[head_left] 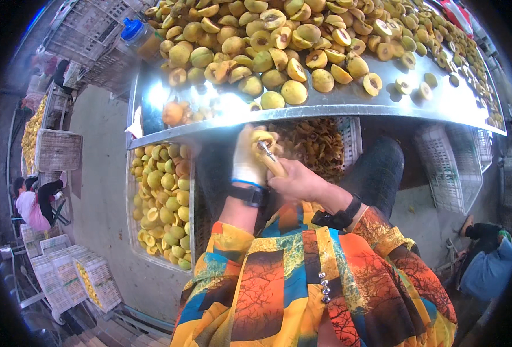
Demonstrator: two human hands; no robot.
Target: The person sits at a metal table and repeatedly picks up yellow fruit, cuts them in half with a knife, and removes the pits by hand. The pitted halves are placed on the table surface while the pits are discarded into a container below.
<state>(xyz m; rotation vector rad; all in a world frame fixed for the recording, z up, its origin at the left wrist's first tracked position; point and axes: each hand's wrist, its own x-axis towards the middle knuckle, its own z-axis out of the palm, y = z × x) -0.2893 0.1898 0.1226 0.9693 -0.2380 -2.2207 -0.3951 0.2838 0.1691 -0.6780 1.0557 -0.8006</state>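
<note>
My left hand [245, 162], in a white glove, is closed around a halved yellow fruit [259, 136] that looks like a peach. In my bare right hand [300, 181] is a pitting tool [276, 168] with a light wooden handle; its metal end meets the cut face of the fruit. Both hands are together just below the front edge of a metal table [337, 111]. Heaped on that table are yellow fruit halves [261, 43], many with a brown hollow or stone showing. Under the hands' right side stands a crate of brown scraps [311, 144].
Left of my legs stands a crate full of yellow fruit [162, 202]. A jar with a blue lid [143, 39] sits at the table's far left. White crates [449, 168] lean at the right. Other people sit left [33, 208] and right [490, 269], with stacked crates [65, 277] lower left.
</note>
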